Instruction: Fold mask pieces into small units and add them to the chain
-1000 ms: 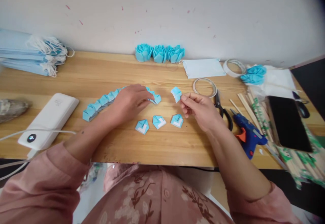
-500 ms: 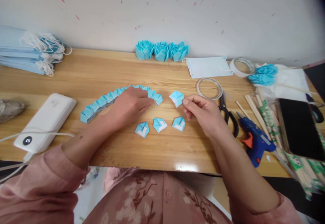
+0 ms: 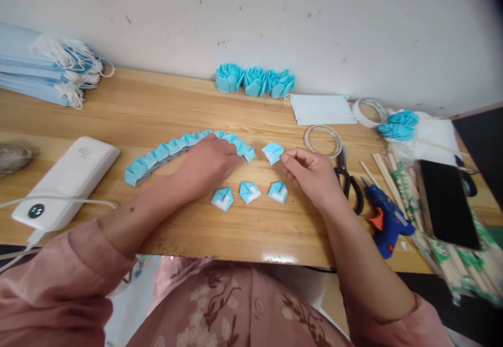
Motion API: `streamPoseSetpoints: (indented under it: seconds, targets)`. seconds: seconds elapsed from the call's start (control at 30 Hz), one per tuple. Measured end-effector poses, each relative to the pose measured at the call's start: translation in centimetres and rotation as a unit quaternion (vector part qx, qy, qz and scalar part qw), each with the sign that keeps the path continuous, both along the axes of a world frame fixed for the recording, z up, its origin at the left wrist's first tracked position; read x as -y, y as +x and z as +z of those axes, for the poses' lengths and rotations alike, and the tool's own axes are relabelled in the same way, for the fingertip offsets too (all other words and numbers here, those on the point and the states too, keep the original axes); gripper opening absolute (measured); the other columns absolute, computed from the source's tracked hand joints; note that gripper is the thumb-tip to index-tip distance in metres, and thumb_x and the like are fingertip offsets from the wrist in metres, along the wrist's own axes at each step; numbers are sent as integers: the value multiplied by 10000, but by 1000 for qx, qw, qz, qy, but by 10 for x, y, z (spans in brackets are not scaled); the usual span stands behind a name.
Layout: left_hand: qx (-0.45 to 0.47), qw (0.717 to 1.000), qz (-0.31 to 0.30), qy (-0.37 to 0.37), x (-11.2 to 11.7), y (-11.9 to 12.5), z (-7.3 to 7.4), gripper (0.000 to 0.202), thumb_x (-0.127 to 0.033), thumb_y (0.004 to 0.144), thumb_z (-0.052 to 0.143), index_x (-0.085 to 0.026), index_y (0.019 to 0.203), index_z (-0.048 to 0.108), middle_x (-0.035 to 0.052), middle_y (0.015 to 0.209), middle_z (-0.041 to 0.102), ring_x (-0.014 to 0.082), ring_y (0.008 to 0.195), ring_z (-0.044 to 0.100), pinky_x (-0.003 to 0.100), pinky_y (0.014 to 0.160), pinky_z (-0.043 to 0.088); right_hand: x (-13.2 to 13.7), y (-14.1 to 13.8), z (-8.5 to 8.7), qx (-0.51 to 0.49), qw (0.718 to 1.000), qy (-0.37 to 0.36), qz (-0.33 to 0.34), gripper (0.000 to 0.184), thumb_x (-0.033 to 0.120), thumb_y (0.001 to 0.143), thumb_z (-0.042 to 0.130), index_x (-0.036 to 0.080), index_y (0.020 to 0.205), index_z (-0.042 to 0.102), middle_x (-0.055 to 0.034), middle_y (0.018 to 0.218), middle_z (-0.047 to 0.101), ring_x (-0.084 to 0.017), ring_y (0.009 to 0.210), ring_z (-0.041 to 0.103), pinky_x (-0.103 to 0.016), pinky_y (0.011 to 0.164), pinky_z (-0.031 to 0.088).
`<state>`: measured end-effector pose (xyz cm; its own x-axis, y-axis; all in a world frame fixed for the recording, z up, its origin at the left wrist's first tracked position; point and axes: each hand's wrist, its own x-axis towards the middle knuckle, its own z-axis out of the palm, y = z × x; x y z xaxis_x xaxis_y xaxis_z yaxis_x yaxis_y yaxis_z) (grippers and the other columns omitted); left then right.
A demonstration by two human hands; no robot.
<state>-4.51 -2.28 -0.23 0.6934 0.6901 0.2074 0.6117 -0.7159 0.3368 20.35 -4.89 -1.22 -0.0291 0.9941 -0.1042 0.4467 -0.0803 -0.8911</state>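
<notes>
My left hand [image 3: 210,159] is closed on the right part of a curved chain of folded blue paper pieces [image 3: 167,150], its fingers partly hiding the pieces. Between thumb and fingers, my right hand [image 3: 308,171] pinches the edge of one folded blue piece [image 3: 273,152] with a white strip, just right of the chain's end and apart from it. Nearer to me lie three loose folded blue pieces [image 3: 250,192] with white tape strips on them.
Behind are blue paper roses [image 3: 254,80], a face mask [image 3: 322,109] and tape rolls [image 3: 323,140]. To the right lie scissors [image 3: 348,179], a blue glue gun [image 3: 387,221], wooden sticks and a phone [image 3: 447,204]. On the left are a white power bank [image 3: 66,184] and stacked masks [image 3: 35,69].
The view has shifted slightly. Both hands keep nearly the same place and grip; the piece in my right hand stays close to the chain's end.
</notes>
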Motion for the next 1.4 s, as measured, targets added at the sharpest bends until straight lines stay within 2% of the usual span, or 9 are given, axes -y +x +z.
streamPoseSetpoints:
  seconds: [0.17,0.33,0.6,0.83,1.17,1.4]
  targets:
    - [22,999,26,42,0,-4,3,316,-222,960,413,-204,850,708,38,672,587,170,697,547,316,703,377,-5,1,-3,-6,1000,0,0,260,398,831,601,188,678,603,29,586,548,-84,507,435,-226,478,314]
    - [7,998,22,52,-2,-3,-2,333,-267,978,427,-209,862,733,38,653,587,163,666,540,307,662,353,-6,2,-6,-25,1000,-3,4,246,405,821,605,187,707,617,33,595,561,-78,497,427,-223,476,309]
    - [3,990,39,139,-2,-5,-8,334,-213,972,413,-212,960,747,25,658,613,139,620,528,285,612,325,-5,2,-7,-11,1000,3,13,256,413,825,594,181,721,621,29,598,559,-83,518,441,-227,495,320]
    - [-41,993,20,107,0,-3,-5,327,-228,989,420,-207,947,744,34,671,622,150,663,553,289,625,319,-4,2,-6,-11,1000,-4,16,258,420,825,591,181,733,623,28,597,557,-84,514,436,-235,496,316]
    - [-55,995,10,78,0,-1,-7,410,-247,999,362,-173,773,695,42,645,602,152,647,541,299,644,344,-5,2,-6,-10,1000,-8,19,261,415,831,585,177,730,619,32,599,551,-72,505,412,-230,488,302]
    - [-65,997,-1,47,-1,-2,-8,401,-241,1000,339,-158,819,688,56,693,623,162,677,544,306,668,350,-4,-1,2,-10,999,-32,26,267,427,802,606,179,704,607,30,593,547,-76,494,441,-225,469,327]
